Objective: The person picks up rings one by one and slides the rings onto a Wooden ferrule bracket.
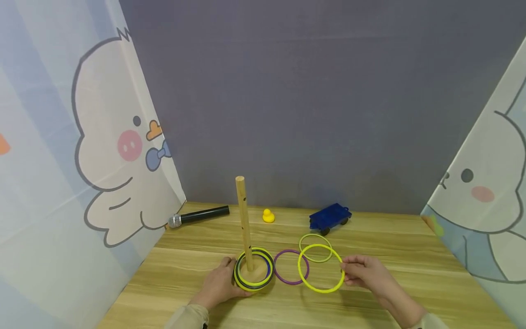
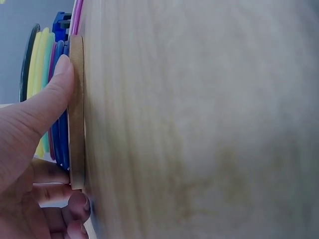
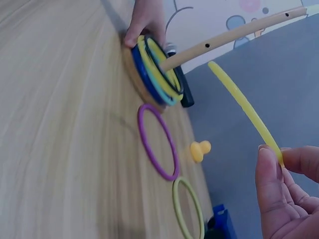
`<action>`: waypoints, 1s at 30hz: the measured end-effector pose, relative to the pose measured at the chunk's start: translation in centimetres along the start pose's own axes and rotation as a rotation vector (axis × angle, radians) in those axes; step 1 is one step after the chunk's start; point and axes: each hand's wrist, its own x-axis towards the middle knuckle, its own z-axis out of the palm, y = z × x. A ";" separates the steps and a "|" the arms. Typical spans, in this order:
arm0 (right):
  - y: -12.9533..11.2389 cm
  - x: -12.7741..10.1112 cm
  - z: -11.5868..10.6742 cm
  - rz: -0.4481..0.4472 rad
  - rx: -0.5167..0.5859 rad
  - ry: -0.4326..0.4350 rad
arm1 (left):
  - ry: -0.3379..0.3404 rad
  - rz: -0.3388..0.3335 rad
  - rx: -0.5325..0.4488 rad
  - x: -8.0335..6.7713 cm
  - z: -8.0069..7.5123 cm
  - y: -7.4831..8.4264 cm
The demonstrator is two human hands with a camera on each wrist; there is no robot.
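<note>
My left hand [image 1: 219, 283] grips the round wooden base [image 2: 77, 129] of a ring-toss stand, thumb on one side of its edge and fingers on the other. The stand's upright wooden peg [image 1: 245, 224] rises through several stacked rings [image 3: 149, 64] in black, yellow, teal, purple and blue. Between thumb and fingers, my right hand [image 1: 365, 274] pinches a yellow ring [image 1: 322, 290] by its right edge, raised off the table. Beneath and left of it, a purple ring [image 1: 276, 273] lies flat by the stand. A yellow-green ring [image 1: 315, 235] lies just behind.
Along the back of the wooden table [image 1: 390, 256] are a black microphone [image 1: 205, 214] at left, a yellow rubber duck [image 1: 268, 216] in the middle and a blue toy cart [image 1: 330, 217] toward the right. A grey backdrop and printed side panels enclose the table.
</note>
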 end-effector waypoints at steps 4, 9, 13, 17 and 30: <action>-0.8 0.2 0.5 -0.008 0.034 -0.016 | 0.006 0.009 0.002 0.1 0.0 0.0; -1.4 0.4 1.1 -0.022 0.083 -0.048 | 0.003 0.005 0.002 0.0 0.0 0.0; -1.9 0.5 1.6 -0.046 0.095 -0.048 | 0.001 0.000 0.001 0.1 0.0 0.0; -2.6 0.5 1.9 -0.059 0.106 -0.051 | 0.000 0.000 0.007 0.0 0.0 0.2; -5.5 0.5 3.4 -0.128 0.148 -0.023 | 0.007 0.006 0.003 0.1 -0.1 0.1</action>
